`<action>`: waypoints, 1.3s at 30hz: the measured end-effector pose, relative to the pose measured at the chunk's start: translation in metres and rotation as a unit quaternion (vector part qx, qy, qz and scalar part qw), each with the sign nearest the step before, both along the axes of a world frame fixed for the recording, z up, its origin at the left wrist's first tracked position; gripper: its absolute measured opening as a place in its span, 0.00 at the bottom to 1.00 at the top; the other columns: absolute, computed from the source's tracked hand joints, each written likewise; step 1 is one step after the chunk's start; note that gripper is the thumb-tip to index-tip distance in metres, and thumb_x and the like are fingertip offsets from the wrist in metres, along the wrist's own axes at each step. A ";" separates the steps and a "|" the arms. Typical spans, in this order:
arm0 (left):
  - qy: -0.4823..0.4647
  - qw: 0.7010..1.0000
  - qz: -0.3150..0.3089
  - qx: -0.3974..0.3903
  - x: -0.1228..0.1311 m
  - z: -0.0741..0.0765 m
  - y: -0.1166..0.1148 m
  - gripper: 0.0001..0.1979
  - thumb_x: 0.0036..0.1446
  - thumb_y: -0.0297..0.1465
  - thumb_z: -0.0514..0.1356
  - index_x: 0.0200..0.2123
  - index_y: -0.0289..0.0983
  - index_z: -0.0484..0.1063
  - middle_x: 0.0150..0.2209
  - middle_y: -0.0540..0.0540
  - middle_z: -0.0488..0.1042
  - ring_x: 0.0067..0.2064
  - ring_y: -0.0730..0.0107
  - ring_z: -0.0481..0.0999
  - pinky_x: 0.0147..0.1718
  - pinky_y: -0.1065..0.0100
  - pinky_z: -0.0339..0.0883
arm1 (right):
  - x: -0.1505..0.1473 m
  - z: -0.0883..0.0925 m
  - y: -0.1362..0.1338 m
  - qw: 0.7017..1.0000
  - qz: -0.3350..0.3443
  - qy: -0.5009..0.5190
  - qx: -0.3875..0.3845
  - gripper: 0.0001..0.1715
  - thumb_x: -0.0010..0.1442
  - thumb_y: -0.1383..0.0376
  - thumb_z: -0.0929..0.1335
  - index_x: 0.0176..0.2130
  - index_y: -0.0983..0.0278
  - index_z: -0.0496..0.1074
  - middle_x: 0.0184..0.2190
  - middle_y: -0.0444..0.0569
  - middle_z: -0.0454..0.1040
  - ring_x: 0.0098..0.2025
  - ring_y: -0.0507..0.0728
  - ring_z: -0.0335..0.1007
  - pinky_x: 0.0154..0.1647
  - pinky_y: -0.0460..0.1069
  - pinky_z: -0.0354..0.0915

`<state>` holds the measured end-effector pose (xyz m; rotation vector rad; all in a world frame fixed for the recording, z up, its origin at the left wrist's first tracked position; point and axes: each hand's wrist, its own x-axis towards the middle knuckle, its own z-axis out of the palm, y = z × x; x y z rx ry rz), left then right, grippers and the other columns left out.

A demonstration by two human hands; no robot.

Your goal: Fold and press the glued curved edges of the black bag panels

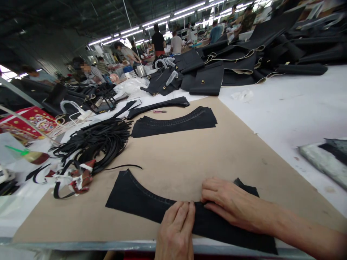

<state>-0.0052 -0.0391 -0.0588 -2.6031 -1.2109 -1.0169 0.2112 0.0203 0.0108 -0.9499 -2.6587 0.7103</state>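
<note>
A black curved panel (pixel 135 196), leather-like or cloth, lies on the brown sheet near the table's front edge. Pale marks run along its concave upper edge. My left hand (pixel 177 231) has its fingers bunched together on that edge, near the middle of the panel. Just to the right, my right hand (pixel 230 206) pinches the same edge between thumb and fingers, its palm covering part of the panel. Farther back rests a stack of similar black panels (pixel 176 122) with a row of marks along the curve. Behind it is a pile of narrow black strips (pixel 159 107).
Thin black cords (pixel 108 141) lie in a heap at left, beside red-and-white scraps (pixel 81 177). Small pink-handled snips (pixel 159 111) sit between the stacks. Black bag pieces (pixel 208 77) are piled across the back. A red printed box (pixel 28 124) stands far left. People work in the background.
</note>
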 end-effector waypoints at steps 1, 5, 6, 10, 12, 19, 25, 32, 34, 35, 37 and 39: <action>-0.002 1.000 0.003 0.004 -0.001 -0.002 -0.001 0.22 0.57 0.19 0.47 0.54 0.28 0.68 0.46 0.39 0.74 0.51 0.60 0.68 0.49 0.63 0.66 | 0.002 0.000 0.000 1.000 0.002 -0.002 0.003 0.07 0.64 0.73 0.64 0.35 0.63 0.65 0.36 0.45 0.67 0.40 0.55 0.64 0.42 0.50 0.60; -0.027 0.999 -0.006 -0.027 -0.005 0.003 0.001 0.21 0.58 0.20 0.47 0.53 0.33 0.68 0.45 0.40 0.74 0.49 0.61 0.70 0.47 0.60 0.66 | 0.011 -0.003 -0.002 1.000 0.008 -0.011 0.018 0.07 0.66 0.71 0.62 0.35 0.62 0.66 0.36 0.46 0.66 0.39 0.56 0.63 0.41 0.51 0.59; -0.031 0.998 -0.009 -0.048 -0.005 0.008 0.002 0.19 0.59 0.21 0.48 0.52 0.34 0.68 0.43 0.41 0.74 0.46 0.62 0.71 0.45 0.61 0.67 | 0.013 -0.003 -0.002 1.000 0.006 -0.013 0.022 0.07 0.67 0.71 0.62 0.35 0.62 0.66 0.36 0.46 0.66 0.39 0.56 0.62 0.41 0.51 0.59; -0.040 0.993 0.004 -0.111 0.005 0.026 0.011 0.15 0.59 0.21 0.52 0.47 0.38 0.69 0.38 0.45 0.73 0.39 0.65 0.72 0.39 0.63 0.68 | 0.015 -0.006 -0.001 0.999 0.009 -0.016 0.038 0.07 0.67 0.71 0.62 0.36 0.62 0.66 0.36 0.45 0.66 0.40 0.56 0.62 0.42 0.51 0.58; -0.054 0.990 0.012 -0.133 0.015 0.032 0.014 0.16 0.59 0.20 0.50 0.47 0.38 0.69 0.39 0.43 0.72 0.40 0.64 0.71 0.38 0.63 0.68 | 0.015 -0.007 -0.001 0.999 0.016 -0.015 0.047 0.06 0.66 0.72 0.62 0.37 0.62 0.66 0.36 0.45 0.66 0.40 0.56 0.62 0.43 0.51 0.58; -0.060 0.988 -0.001 -0.140 0.035 0.027 0.012 0.17 0.58 0.19 0.45 0.41 0.35 0.72 0.33 0.43 0.71 0.35 0.64 0.70 0.33 0.63 0.69 | 0.018 -0.010 -0.002 0.998 0.023 -0.001 0.053 0.07 0.67 0.71 0.61 0.36 0.63 0.65 0.36 0.46 0.66 0.40 0.55 0.62 0.43 0.51 0.58; 0.029 0.999 0.003 0.017 0.032 -0.006 -0.002 0.22 0.58 0.18 0.47 0.54 0.27 0.66 0.45 0.37 0.73 0.49 0.59 0.69 0.46 0.63 0.68 | 0.022 -0.011 0.000 0.999 0.012 0.008 0.052 0.08 0.68 0.69 0.62 0.34 0.63 0.66 0.35 0.47 0.67 0.40 0.56 0.62 0.44 0.52 0.58; -0.017 0.998 0.000 -0.056 0.035 0.001 -0.003 0.19 0.60 0.20 0.48 0.53 0.30 0.66 0.39 0.40 0.72 0.42 0.61 0.69 0.41 0.61 0.67 | 0.037 -0.005 0.003 1.000 -0.003 0.018 0.023 0.08 0.67 0.67 0.63 0.34 0.63 0.66 0.35 0.47 0.67 0.40 0.56 0.63 0.43 0.51 0.59; -0.024 0.995 0.010 -0.100 0.037 0.009 0.001 0.16 0.60 0.21 0.49 0.49 0.34 0.69 0.35 0.43 0.70 0.37 0.63 0.69 0.37 0.61 0.67 | 0.040 -0.005 0.004 1.000 -0.002 0.018 0.025 0.07 0.67 0.67 0.63 0.34 0.63 0.66 0.35 0.46 0.67 0.40 0.56 0.63 0.44 0.51 0.59; -0.029 0.992 0.020 -0.122 0.039 0.013 0.003 0.14 0.60 0.21 0.50 0.46 0.36 0.70 0.34 0.44 0.70 0.36 0.64 0.69 0.36 0.61 0.66 | 0.042 -0.004 0.004 1.000 0.000 0.017 0.026 0.07 0.67 0.68 0.63 0.35 0.63 0.67 0.35 0.46 0.67 0.40 0.56 0.63 0.44 0.51 0.58; -0.042 0.987 0.041 -0.151 0.044 0.020 0.007 0.12 0.60 0.22 0.52 0.44 0.38 0.70 0.36 0.44 0.69 0.38 0.62 0.69 0.37 0.60 0.67 | 0.044 -0.004 0.004 0.999 0.006 0.016 0.029 0.06 0.67 0.68 0.63 0.36 0.63 0.68 0.35 0.46 0.67 0.40 0.56 0.63 0.44 0.51 0.58; -0.054 0.984 0.040 -0.162 0.050 0.026 0.012 0.14 0.59 0.22 0.51 0.47 0.39 0.69 0.40 0.43 0.70 0.41 0.61 0.70 0.39 0.59 0.68 | 0.045 -0.002 0.003 0.999 0.010 0.016 0.032 0.05 0.66 0.70 0.64 0.36 0.63 0.68 0.36 0.46 0.67 0.41 0.56 0.63 0.44 0.51 0.58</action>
